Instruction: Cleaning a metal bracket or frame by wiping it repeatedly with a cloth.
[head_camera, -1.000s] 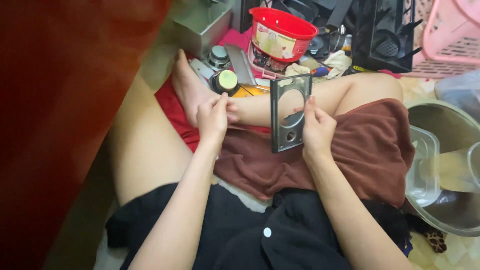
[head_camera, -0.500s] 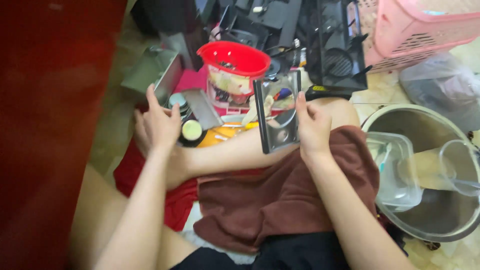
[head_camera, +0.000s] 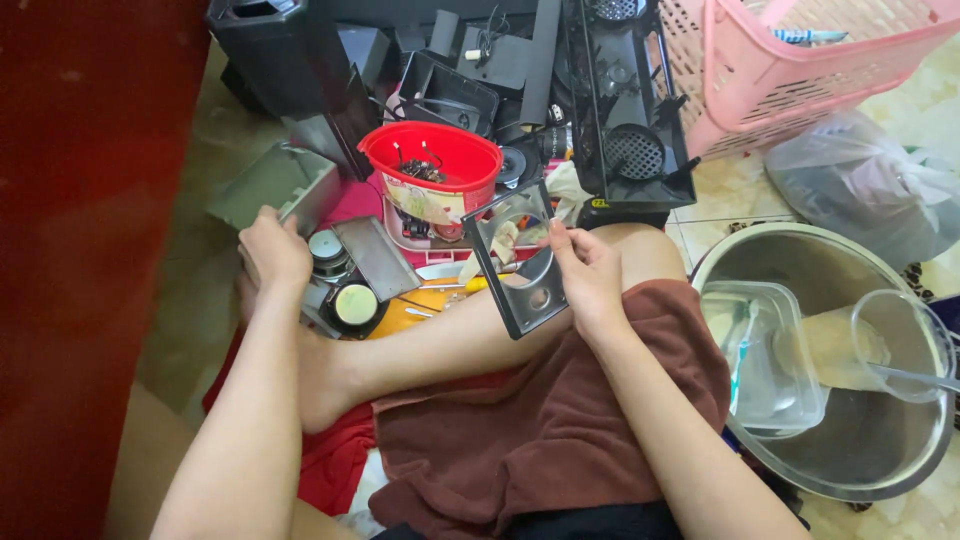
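My right hand (head_camera: 588, 272) grips a dark grey plastic speaker panel (head_camera: 516, 262) with round cut-outs, held upright above my shin. My left hand (head_camera: 272, 250) reaches out to the left and rests on the edge of a grey speaker housing (head_camera: 272, 185), its fingers curled over it. Just right of that hand lie a grey metal plate (head_camera: 376, 257) and two round speaker drivers (head_camera: 342, 282). A red tub (head_camera: 432, 172) with small parts inside stands between my two hands, behind the panel.
A brown towel (head_camera: 540, 430) covers my lap. Black speaker casings (head_camera: 630, 110) are piled at the back, with a pink basket (head_camera: 800, 60) to the right. A steel basin (head_camera: 850, 370) holding clear plastic containers sits at right. A red wall (head_camera: 80, 250) stands at left.
My left hand has left my foot and moved out to the left onto the grey housing. The right hand keeps the panel upright. The view has tilted up toward the pile.
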